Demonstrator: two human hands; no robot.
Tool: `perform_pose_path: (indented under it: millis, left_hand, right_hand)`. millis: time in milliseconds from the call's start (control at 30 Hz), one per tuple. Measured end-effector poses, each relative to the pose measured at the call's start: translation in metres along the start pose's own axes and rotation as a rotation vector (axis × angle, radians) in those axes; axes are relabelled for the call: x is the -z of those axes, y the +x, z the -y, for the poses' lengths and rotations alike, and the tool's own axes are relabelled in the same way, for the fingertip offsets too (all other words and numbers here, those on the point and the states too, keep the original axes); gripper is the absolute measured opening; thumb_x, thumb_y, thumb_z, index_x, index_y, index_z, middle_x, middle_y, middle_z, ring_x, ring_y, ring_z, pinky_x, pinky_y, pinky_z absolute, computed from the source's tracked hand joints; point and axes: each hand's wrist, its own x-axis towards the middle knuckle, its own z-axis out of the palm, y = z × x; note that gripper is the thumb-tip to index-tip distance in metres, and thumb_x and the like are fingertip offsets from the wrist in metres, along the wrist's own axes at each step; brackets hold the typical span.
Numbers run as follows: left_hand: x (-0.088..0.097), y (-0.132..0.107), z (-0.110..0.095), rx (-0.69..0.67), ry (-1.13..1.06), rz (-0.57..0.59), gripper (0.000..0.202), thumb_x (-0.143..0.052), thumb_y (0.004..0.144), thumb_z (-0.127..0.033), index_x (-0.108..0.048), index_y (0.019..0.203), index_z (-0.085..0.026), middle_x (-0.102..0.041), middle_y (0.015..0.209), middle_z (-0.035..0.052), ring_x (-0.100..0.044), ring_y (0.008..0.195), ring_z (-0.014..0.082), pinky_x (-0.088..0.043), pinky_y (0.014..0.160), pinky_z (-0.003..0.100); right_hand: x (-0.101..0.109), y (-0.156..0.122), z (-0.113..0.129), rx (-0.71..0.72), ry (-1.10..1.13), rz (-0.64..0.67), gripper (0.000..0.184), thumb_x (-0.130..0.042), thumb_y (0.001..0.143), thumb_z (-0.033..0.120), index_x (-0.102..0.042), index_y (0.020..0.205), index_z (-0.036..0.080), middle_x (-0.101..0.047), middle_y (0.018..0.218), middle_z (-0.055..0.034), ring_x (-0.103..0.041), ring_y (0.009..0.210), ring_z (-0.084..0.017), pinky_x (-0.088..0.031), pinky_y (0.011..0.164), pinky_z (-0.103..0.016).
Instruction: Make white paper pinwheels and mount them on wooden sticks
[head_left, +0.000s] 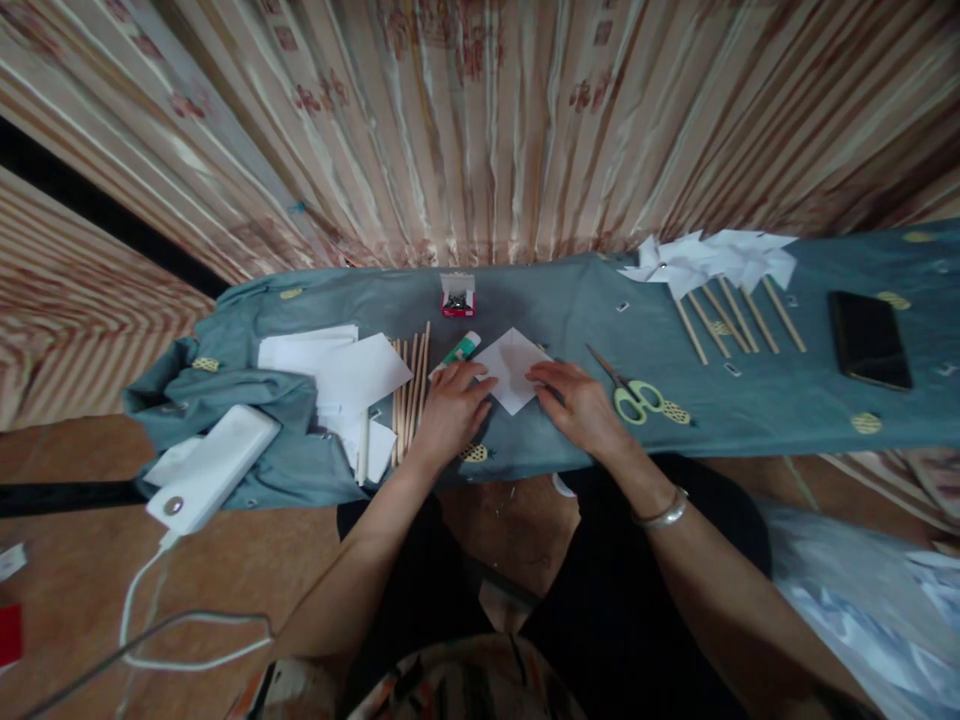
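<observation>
A white square of paper (512,366) lies turned like a diamond on the blue-grey cloth (750,400). My left hand (452,406) rests on its left corner, fingers flat and together. My right hand (576,400) presses on its right edge with fingers laid flat; a silver bangle sits on that wrist. Neither hand grips anything. A glue stick (461,348) lies just beyond my left hand. Green-handled scissors (634,393) lie right of my right hand.
A bundle of wooden sticks (409,395) and loose white sheets (341,375) lie to the left. A small red box of pins (457,297) sits at the back. Finished paper pinwheels (720,265) on sticks and a black phone (868,338) lie right. A white power bank (214,465) with cable sits far left.
</observation>
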Motion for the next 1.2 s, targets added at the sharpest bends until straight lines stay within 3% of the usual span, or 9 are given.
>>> perform_pose_path:
  millis: [167, 300, 433, 567, 700, 933, 1067, 1200]
  left_hand:
    - [-0.004, 0.009, -0.003, -0.197, 0.044, 0.049, 0.018, -0.055, 0.090, -0.022, -0.068, 0.102, -0.019, -0.068, 0.107, 0.0070, -0.054, 0.107, 0.0256, -0.044, 0.091, 0.042]
    - [-0.007, 0.015, 0.004, -0.269, 0.069, 0.065, 0.013, -0.058, 0.088, -0.019, -0.068, 0.096, -0.017, -0.070, 0.101, 0.0054, -0.056, 0.104, 0.0247, -0.044, 0.088, 0.039]
    - [-0.011, 0.012, -0.002, -0.224, 0.024, 0.040, 0.014, -0.055, 0.090, -0.019, -0.068, 0.093, -0.016, -0.071, 0.093, 0.0059, -0.057, 0.097, 0.0232, -0.043, 0.085, 0.039]
    - [-0.012, -0.005, -0.023, -0.173, -0.108, 0.015, 0.019, -0.051, 0.093, -0.023, -0.068, 0.096, -0.016, -0.071, 0.091, 0.0065, -0.058, 0.093, 0.0212, -0.043, 0.081, 0.037]
    - [-0.014, -0.022, -0.041, -0.151, -0.206, 0.001, 0.017, -0.052, 0.092, -0.021, -0.067, 0.099, -0.016, -0.072, 0.095, 0.0064, -0.058, 0.095, 0.0204, -0.042, 0.082, 0.036]
    - [-0.020, -0.027, -0.048, 0.007, -0.353, -0.051, 0.019, -0.051, 0.093, -0.023, -0.067, 0.100, -0.016, -0.071, 0.091, 0.0055, -0.057, 0.089, 0.0190, -0.042, 0.079, 0.034]
    - [-0.020, -0.027, -0.048, -0.002, -0.348, -0.046, 0.019, -0.051, 0.093, -0.023, -0.068, 0.101, -0.017, -0.070, 0.091, 0.0055, -0.057, 0.090, 0.0194, -0.039, 0.079, 0.035]
    - [-0.019, -0.027, -0.049, 0.005, -0.324, -0.032, 0.019, -0.052, 0.093, -0.026, -0.069, 0.100, -0.020, -0.071, 0.092, 0.0044, -0.056, 0.090, 0.0193, -0.036, 0.080, 0.037]
  right_hand:
    - [-0.007, -0.006, -0.007, 0.047, -0.065, 0.046, 0.033, -0.045, 0.087, 0.013, -0.066, 0.111, 0.018, -0.063, 0.122, -0.0114, -0.055, 0.117, -0.027, -0.044, 0.103, -0.048]
    - [-0.006, -0.007, -0.007, 0.045, -0.072, 0.039, 0.034, -0.046, 0.084, 0.011, -0.065, 0.111, 0.018, -0.063, 0.122, -0.0121, -0.055, 0.117, -0.027, -0.044, 0.103, -0.049]
    - [0.001, -0.011, -0.001, 0.019, -0.034, 0.035, 0.033, -0.054, 0.078, 0.012, -0.063, 0.109, 0.019, -0.062, 0.123, -0.0127, -0.055, 0.118, -0.027, -0.044, 0.104, -0.048]
    - [0.009, -0.026, 0.006, -0.011, 0.039, 0.080, 0.035, -0.063, 0.073, 0.016, -0.059, 0.107, 0.020, -0.058, 0.129, -0.0129, -0.052, 0.122, -0.028, -0.043, 0.103, -0.049]
    - [0.011, -0.042, 0.010, -0.035, 0.055, 0.120, 0.024, -0.064, 0.075, 0.018, -0.061, 0.099, 0.019, -0.057, 0.129, -0.0143, -0.052, 0.121, -0.028, -0.042, 0.102, -0.048]
    - [0.018, -0.046, 0.009, -0.040, 0.100, 0.198, 0.023, -0.066, 0.075, 0.023, -0.063, 0.098, 0.020, -0.056, 0.132, -0.0140, -0.051, 0.125, -0.028, -0.038, 0.105, -0.050]
    - [0.015, -0.043, 0.007, -0.115, 0.189, 0.129, 0.018, -0.066, 0.080, 0.031, -0.066, 0.096, 0.022, -0.060, 0.126, -0.0117, -0.053, 0.123, -0.026, -0.040, 0.104, -0.048]
    - [0.005, -0.042, 0.004, -0.179, 0.226, 0.049, 0.007, -0.065, 0.082, 0.028, -0.069, 0.083, 0.023, -0.063, 0.121, -0.0097, -0.056, 0.118, -0.026, -0.043, 0.101, -0.047]
